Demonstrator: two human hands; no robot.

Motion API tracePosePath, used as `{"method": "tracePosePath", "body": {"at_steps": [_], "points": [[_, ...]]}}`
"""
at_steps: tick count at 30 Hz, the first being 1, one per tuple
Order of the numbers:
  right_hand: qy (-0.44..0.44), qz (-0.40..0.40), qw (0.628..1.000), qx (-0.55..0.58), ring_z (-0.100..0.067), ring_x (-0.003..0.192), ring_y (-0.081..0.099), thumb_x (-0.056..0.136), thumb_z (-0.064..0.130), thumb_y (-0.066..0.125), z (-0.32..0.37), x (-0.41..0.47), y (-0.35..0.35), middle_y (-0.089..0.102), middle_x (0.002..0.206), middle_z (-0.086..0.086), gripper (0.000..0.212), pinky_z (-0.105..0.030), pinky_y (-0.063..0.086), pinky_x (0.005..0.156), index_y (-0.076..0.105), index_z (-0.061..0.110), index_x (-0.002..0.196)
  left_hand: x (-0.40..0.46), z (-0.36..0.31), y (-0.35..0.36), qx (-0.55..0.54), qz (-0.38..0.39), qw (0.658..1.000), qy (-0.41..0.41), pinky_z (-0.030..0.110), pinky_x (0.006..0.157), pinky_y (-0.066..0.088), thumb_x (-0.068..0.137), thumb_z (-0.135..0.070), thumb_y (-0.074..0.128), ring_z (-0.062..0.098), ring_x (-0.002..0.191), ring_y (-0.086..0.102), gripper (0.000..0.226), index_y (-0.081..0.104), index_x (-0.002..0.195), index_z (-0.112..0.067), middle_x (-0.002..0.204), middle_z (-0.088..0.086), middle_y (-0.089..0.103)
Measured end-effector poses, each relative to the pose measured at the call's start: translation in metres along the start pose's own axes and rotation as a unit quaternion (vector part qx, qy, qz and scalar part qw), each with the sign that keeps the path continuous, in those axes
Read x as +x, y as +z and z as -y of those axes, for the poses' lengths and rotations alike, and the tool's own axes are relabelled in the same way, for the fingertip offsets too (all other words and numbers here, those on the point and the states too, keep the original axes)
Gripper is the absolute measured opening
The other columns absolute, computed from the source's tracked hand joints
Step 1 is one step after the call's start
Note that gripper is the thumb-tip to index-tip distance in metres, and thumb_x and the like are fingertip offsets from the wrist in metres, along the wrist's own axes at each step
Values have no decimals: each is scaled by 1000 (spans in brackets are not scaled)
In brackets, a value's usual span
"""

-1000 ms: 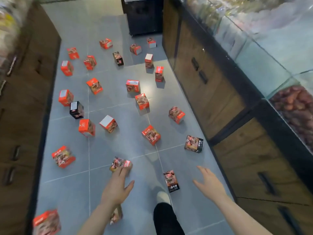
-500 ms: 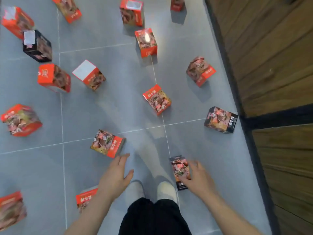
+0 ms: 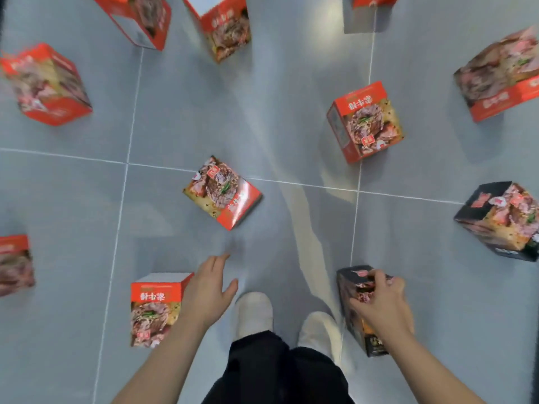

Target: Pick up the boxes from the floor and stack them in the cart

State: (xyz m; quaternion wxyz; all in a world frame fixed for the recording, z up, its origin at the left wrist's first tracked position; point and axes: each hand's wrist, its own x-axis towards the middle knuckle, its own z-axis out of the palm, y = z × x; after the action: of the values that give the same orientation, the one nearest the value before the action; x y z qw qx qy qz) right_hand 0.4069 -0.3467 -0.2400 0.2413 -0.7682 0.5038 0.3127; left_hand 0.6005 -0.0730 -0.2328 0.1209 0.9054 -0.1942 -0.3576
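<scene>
While left grip [image 3: 208, 290] hovers, right grip [image 3: 382, 301] clasps black box [image 3: 354, 313].

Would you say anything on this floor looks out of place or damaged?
The boxes are the oddity: red ones like the red box lie scattered at random angles on the grey floor. None looks crushed or open. The right hand grips a black box; the left hand is open.

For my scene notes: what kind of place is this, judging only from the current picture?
Probably a shop aisle, though only floor shows: large grey floor tiles and many identical red printed food cartons scattered about, plus a black carton.
</scene>
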Motion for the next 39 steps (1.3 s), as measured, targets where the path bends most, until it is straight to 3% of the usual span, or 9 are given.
{"method": "tracePosePath", "body": {"at_steps": [3, 6, 10, 13, 15, 18, 24, 32, 39], "points": [[-70, 18, 996, -47, -33, 102, 51, 66, 44, 71, 29, -19, -22, 34, 113, -6, 67, -40, 49, 80, 41, 29, 125, -38, 19, -22, -39, -34, 997, -54, 37, 93, 45, 86, -32, 63, 27, 117, 53, 53, 48, 132, -11, 128, 8, 54], [-150, 19, 986, -72, -30, 100, 52, 62, 47, 71, 79, -43, -41, 38, 108, -3, 72, -36, 48, 82, 45, 30, 127, -76, 46, -39, -68, -75, 987, -127, 37, 82, 49, 76, -46, 60, 28, 106, 57, 58, 53, 125, -15, 116, 5, 59], [-235, 38, 970, -38, -29, 100, 55, 61, 42, 74, 148, -63, -47, 39, 106, -1, 66, -36, 48, 86, 50, 31, 121, -111, 88, -33, -98, -82, 964, -233, 43, 77, 50, 58, -64, 58, 33, 106, 56, 86, 52, 124, -10, 118, 10, 58], [-294, 41, 953, -61, -29, 103, 54, 60, 45, 75, 186, -62, -27, 41, 110, -3, 67, -38, 48, 86, 49, 32, 120, -115, 108, -10, -117, -72, 946, -293, 46, 95, 40, 52, -62, 79, 32, 129, 38, 113, 33, 142, -12, 140, 12, 41], [-330, 58, 939, -84, -28, 105, 52, 56, 53, 69, 202, -54, -4, 44, 109, -5, 71, -38, 48, 84, 48, 32, 120, -109, 119, 16, -125, -71, 938, -317, 46, 109, 27, 51, -65, 79, 31, 140, 18, 129, 14, 150, -15, 151, 13, 23], [-368, 84, 920, -108, -25, 102, 53, 56, 53, 71, 215, -44, 29, 40, 107, 0, 70, -38, 49, 83, 47, 34, 119, -92, 130, 51, -127, -64, 935, -326, 48, 114, 15, 49, -69, 77, 35, 143, 5, 141, -8, 150, -20, 155, 15, 4], [-380, 93, 910, -136, -21, 95, 57, 60, 41, 80, 236, -47, 55, 36, 107, 4, 67, -31, 45, 74, 47, 35, 118, -79, 132, 62, -133, -139, 924, -331, 52, 106, 30, 48, -56, 71, 34, 119, 30, 124, 4, 147, -24, 135, 12, 24], [-457, 52, 874, -155, -21, 78, 51, 64, 42, 80, 304, -133, -38, 39, 104, 0, 61, -28, 39, 67, 51, 29, 116, -150, 113, -66, -156, -170, 915, -331, 39, 107, 26, 51, -57, 65, 28, 120, 23, 102, 27, 139, -22, 136, 8, 26], [-533, 76, 834, -117, -24, 101, 55, 64, 32, 81, 361, -284, -166, 36, 109, 2, 64, -32, 45, 87, 51, 29, 120, -287, 65, -230, -121, -223, 896, -364, 44, 104, 27, 45, -61, 64, 32, 120, 30, 106, 33, 139, -23, 135, 10, 32]]}}
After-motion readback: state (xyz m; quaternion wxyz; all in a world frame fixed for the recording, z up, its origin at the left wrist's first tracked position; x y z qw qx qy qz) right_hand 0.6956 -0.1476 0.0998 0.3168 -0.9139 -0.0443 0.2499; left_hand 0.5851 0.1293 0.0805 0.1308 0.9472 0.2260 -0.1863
